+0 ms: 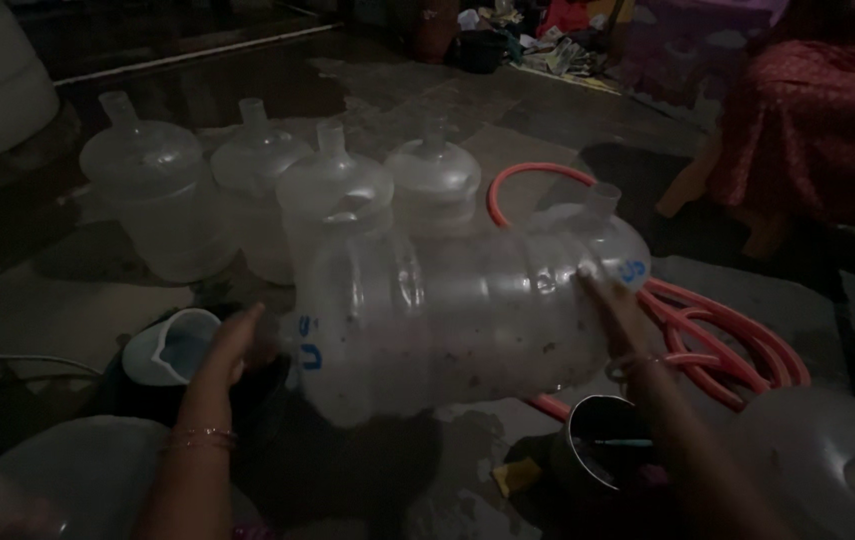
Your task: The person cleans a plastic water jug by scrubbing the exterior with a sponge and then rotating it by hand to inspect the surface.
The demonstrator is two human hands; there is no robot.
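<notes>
While it's pretty dark, the person has a big clear water jug (457, 320) tipped on its side between both hands: left hand (232, 340) spread flat on its base, right hand (612, 300) pressed open near the neck. Four more upright jugs (332, 195) stand behind on the wet floor (67, 290), plus one red hose (737, 335).

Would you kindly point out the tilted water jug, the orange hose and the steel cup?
Tilted water jug (467, 320), head view, middle of its side wall.
Orange hose (747, 345), head view, coiled loops.
Steel cup (587, 425), head view, rim.
</notes>
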